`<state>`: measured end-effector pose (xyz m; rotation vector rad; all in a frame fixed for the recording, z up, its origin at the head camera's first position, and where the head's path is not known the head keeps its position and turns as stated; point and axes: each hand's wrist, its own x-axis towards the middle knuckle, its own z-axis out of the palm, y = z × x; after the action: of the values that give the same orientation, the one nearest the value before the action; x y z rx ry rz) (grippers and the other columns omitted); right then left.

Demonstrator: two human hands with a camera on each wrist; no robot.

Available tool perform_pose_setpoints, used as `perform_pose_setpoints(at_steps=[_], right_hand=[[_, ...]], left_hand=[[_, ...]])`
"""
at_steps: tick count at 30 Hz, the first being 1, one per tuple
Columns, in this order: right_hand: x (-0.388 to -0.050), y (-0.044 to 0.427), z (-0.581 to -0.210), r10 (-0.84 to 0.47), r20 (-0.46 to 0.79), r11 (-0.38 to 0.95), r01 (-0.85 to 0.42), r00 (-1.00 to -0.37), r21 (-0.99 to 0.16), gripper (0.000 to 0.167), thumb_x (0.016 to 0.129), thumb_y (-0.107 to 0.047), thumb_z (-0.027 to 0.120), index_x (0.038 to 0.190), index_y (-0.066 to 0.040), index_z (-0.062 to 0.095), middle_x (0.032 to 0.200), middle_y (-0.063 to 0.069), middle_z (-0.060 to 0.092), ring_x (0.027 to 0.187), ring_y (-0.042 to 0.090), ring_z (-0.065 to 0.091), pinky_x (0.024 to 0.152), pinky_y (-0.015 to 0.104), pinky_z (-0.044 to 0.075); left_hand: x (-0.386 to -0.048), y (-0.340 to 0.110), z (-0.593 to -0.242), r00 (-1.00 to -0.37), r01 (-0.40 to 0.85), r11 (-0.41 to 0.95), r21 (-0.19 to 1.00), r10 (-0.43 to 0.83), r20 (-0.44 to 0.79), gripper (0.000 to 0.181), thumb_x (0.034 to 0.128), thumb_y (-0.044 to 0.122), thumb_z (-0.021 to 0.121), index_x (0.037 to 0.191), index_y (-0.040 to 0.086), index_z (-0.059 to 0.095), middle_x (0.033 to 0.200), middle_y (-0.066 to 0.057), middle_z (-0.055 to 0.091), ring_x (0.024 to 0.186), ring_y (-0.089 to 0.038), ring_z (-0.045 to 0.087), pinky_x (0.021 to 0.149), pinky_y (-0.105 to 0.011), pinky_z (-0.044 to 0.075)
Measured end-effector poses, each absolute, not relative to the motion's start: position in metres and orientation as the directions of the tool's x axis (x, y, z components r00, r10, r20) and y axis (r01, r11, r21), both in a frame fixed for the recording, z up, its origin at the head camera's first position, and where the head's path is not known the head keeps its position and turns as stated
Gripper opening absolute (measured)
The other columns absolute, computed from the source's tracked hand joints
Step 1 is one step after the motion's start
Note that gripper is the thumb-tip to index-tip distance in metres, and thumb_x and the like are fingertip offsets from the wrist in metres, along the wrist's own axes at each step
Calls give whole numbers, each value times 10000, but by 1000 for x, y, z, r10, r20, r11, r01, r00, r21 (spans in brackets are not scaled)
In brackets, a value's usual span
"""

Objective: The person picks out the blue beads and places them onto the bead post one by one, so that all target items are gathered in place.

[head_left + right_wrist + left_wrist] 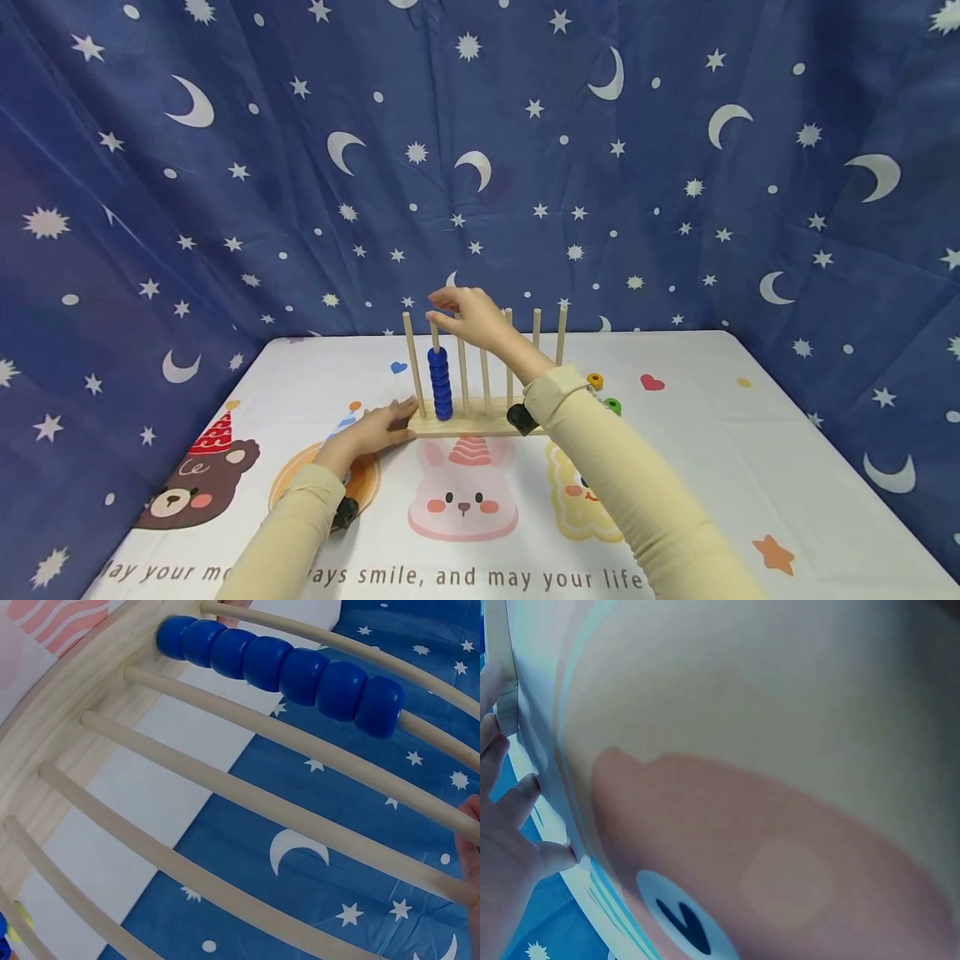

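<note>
A wooden peg stand (450, 427) with several upright dowels stands on the table. On its second dowel from the left sits a stack of several blue beads (440, 385), which the right wrist view also shows as blue beads (266, 664). My left hand (378, 427) rests its extended fingers against the left end of the base. Around the top of the beaded dowel is my right hand (472, 318), thumb and fingers apart, with no bead visible between them. Only a sliver of that hand enters the right wrist view.
Behind my right sleeve lie an orange bead (595, 381) and a green bead (612, 406), partly hidden. A printed white tablecloth (697, 467) covers the table. A blue star-and-moon curtain (525, 200) hangs behind it.
</note>
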<state>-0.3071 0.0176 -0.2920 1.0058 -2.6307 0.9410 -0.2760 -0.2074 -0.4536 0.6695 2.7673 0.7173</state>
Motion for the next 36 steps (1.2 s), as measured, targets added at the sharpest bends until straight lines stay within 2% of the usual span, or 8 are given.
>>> perform_pose_setpoints(at_steps=[8, 13, 18, 25, 31, 36], right_hand=[[-307, 26, -289, -525, 391, 478, -642, -756, -600, 374, 953, -204, 561, 1265, 3, 563, 1267, 157, 606, 1148, 253, 597, 990, 316, 477], [-304, 39, -285, -502, 497, 376, -696, -708, -612, 323, 942, -149, 573, 1222, 12, 585, 1224, 173, 625, 1093, 261, 619, 963, 325, 495], [-298, 55, -283, -477, 558, 332, -727, -679, -601, 281, 929, -107, 585, 1178, 22, 608, 1155, 189, 655, 1009, 277, 652, 890, 358, 532], [-295, 75, -283, -456, 573, 326, -727, -681, -604, 265, 918, -87, 598, 1158, 21, 619, 1138, 178, 665, 1006, 273, 647, 894, 374, 528], [-291, 96, -281, -407, 567, 320, -693, -716, -646, 280, 916, -81, 600, 1175, 26, 608, 1159, 175, 655, 1050, 276, 633, 923, 373, 511], [-292, 111, -284, -357, 579, 301, -677, -733, -671, 276, 918, -87, 599, 1172, 21, 613, 1147, 178, 655, 1048, 231, 631, 930, 282, 501]], left_hand=[[-278, -206, -452, -875, 379, 780, 498, 477, -81, 613, 917, 248, 606, 1415, -22, 373, 1466, -249, 344, 1341, -524, 270, 1053, -710, 168], [-279, -206, -452, -873, 388, 781, 489, 481, -76, 610, 922, 255, 597, 1417, -19, 371, 1468, -246, 342, 1343, -515, 276, 1068, -687, 181], [-279, -207, -450, -871, 402, 774, 489, 488, -58, 601, 920, 240, 599, 1408, -33, 380, 1466, -249, 345, 1336, -517, 287, 1070, -682, 181], [-276, -209, -454, -870, 406, 773, 487, 490, -52, 591, 920, 230, 596, 1402, -41, 388, 1461, -250, 356, 1331, -514, 302, 1065, -681, 194], [-276, -209, -455, -861, 433, 761, 483, 507, -27, 597, 914, 230, 606, 1393, -56, 391, 1452, -257, 362, 1314, -529, 316, 1047, -690, 221], [-279, -209, -456, -865, 419, 767, 485, 500, -44, 605, 918, 240, 604, 1404, -41, 381, 1467, -238, 349, 1325, -527, 300, 1024, -732, 195]])
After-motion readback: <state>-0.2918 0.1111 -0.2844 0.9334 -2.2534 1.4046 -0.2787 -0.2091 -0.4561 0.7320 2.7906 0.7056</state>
